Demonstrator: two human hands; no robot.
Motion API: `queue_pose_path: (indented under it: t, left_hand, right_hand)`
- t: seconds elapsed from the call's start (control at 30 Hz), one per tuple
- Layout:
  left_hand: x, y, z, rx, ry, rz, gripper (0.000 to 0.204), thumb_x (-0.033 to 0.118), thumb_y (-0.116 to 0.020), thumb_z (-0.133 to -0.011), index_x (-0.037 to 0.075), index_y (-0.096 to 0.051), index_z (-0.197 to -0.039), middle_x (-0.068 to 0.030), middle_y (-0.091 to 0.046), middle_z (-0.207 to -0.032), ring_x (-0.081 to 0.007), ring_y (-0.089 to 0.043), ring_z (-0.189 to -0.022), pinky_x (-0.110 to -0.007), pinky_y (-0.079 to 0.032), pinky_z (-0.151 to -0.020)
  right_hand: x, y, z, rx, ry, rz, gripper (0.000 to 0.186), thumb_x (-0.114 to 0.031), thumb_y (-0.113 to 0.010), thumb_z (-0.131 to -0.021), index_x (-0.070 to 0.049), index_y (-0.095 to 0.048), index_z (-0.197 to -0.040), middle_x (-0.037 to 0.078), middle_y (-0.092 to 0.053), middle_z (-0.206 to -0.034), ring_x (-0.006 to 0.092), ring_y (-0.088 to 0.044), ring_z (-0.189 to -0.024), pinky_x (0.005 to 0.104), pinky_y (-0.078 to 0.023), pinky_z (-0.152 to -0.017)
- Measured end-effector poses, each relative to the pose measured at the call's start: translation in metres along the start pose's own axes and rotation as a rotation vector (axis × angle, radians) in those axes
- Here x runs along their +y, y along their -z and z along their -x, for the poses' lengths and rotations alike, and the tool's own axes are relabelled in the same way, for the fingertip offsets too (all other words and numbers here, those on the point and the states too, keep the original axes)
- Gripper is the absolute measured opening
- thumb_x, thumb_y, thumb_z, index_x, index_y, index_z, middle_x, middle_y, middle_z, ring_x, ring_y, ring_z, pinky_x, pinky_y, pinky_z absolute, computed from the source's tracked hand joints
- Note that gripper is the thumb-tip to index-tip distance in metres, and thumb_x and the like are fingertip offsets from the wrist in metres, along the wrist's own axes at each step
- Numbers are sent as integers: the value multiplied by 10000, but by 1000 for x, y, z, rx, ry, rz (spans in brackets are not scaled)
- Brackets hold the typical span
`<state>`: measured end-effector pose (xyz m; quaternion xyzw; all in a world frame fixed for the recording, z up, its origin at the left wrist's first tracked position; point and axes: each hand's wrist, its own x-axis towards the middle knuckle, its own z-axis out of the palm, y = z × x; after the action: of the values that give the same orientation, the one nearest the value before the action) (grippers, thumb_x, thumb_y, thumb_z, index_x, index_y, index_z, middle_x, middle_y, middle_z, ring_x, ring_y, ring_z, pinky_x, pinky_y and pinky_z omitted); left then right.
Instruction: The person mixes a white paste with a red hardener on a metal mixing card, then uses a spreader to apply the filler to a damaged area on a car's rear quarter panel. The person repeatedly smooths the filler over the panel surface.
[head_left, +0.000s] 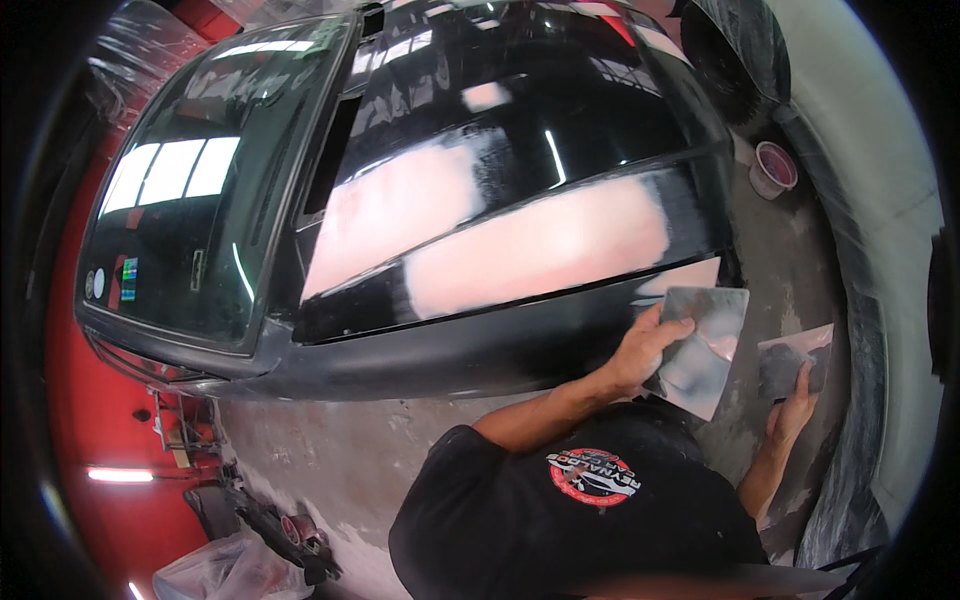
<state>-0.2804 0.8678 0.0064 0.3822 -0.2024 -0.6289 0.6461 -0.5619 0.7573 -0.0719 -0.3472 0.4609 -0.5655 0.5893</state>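
My left hand (645,350) grips a flat rectangular sheet (712,345), grey with whitish and pink smears, thumb on its upper face. To the right, my right hand (793,405) is closed on a smaller flat piece (795,365), pink at the edges with a dark grey patch. Whether these are spreaders, palettes or abrasive sheets, I cannot tell. Just beyond my left hand is the front corner of a black car hood (590,110). Pale pink filler-like patches (540,250) cover part of its near side. Both hands are apart from the hood.
The car's windshield (200,200) is at the left. On the floor at the far right stands a small tub (773,170) with pinkish contents. Plastic sheeting (840,250) hangs along the right wall. Car parts and clear plastic (235,570) lie at the lower left.
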Motion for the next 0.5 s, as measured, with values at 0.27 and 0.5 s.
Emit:
queue_pose_path:
  t: [0.27, 0.5]
  left_hand:
    - [-78, -80, -125, 65, -72, 56, 331, 148, -573, -953, 42, -550, -1266, -44, -643, -1099, -136, -615, -981, -305, -508, -880]
    - [-100, -132, -233, 288, -184, -15, 385, 182, -607, -909, 44, -551, -1264, -69, -624, -1171, -165, -600, -1033, -320, -482, -915]
  right_hand:
    - [-20, 81, -139, 38, 155, 250, 447, -174, -552, -1014, 85, -476, -1371, 141, -526, -1380, 227, -511, -1244, 344, -366, -1072]
    - [-70, 147, -248, -77, 31, 349, 526, -221, -552, -1012, 96, -426, -1412, 162, -490, -1426, 252, -480, -1292, 367, -341, -1104]
